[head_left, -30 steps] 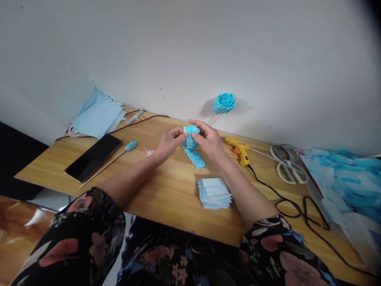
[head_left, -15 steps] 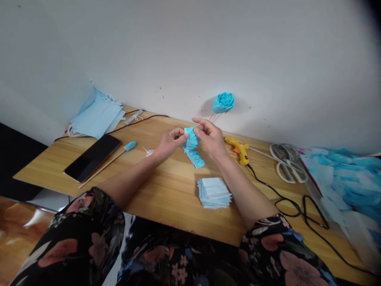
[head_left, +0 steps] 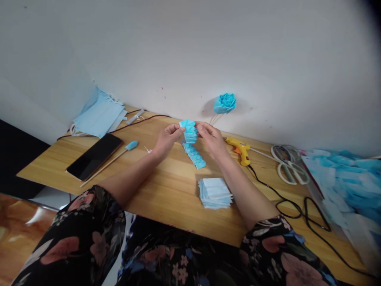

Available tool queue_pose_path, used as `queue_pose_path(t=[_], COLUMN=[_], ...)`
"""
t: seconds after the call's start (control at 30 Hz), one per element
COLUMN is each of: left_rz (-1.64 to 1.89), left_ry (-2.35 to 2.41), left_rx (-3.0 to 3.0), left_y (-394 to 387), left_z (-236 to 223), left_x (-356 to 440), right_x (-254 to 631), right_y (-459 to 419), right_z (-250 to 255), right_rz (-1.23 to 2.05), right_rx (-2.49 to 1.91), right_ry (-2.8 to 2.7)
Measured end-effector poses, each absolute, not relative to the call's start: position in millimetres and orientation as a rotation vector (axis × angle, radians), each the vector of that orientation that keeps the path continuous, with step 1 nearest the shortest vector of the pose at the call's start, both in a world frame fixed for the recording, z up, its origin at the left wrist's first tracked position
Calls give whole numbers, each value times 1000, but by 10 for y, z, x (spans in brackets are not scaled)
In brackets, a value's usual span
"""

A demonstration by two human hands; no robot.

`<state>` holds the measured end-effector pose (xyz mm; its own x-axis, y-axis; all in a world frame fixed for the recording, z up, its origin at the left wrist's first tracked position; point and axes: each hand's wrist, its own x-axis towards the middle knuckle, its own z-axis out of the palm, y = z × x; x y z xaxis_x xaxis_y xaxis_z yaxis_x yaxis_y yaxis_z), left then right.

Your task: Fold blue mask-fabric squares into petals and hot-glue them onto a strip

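Note:
My left hand (head_left: 167,139) and my right hand (head_left: 212,139) are raised over the wooden table (head_left: 166,190), both pinching the top of a chain of small blue fabric pieces (head_left: 192,143). The chain hangs down between the hands and its lower end rests on the table. A stack of cut pale blue squares (head_left: 214,192) lies on the table just under my right forearm. A finished blue fabric rose (head_left: 224,103) on a stick leans against the wall behind my hands.
A yellow glue gun (head_left: 240,149) with a black cord (head_left: 293,206) lies right of my hands, white scissors (head_left: 287,167) beyond it. A black phone (head_left: 93,156), a stick with a blue tip (head_left: 114,160) and face masks (head_left: 97,115) lie left. Blue scraps (head_left: 347,178) pile far right.
Both hands have lifted the top of the blue chain slightly higher and stretched it longer. My right fingers have closed in from spread to a pinch at the top piece.

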<state>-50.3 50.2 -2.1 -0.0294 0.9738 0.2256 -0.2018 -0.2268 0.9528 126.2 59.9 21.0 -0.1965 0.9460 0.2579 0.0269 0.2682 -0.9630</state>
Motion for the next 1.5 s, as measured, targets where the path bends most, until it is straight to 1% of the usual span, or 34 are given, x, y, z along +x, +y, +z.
queue_pose_path(t=[0.3,0.57,0.8,0.87,1.03,1.27,1.5], left_rz=[1423,1363,1327,1330,1414,1414,1334], left_ry=[868,875,858,856,871,860,893], left_rx=[1280,1270,1302,1293,1203,1229,1244], left_y=[462,464,439,456,518,534,513], left_z=[-3,-14,-20,-24,-45,-73,-48], left_x=[-473,-470,-451,-462,-500,-508,-502], right_x=[1250,1228,1237,1247,1278,1279,1269], right_y=[599,544,546,563,618,625,633], right_z=[217,248,208,199,179,171,153], right_rz=[1036,1094,962,984,1177,1049,1079], right_rx=[-1013,-1023,-1087,-1048,-933,-1024,-1015], right_ry=[-1526,-1599,-1645,-1615,-1535,-1547,-1528])
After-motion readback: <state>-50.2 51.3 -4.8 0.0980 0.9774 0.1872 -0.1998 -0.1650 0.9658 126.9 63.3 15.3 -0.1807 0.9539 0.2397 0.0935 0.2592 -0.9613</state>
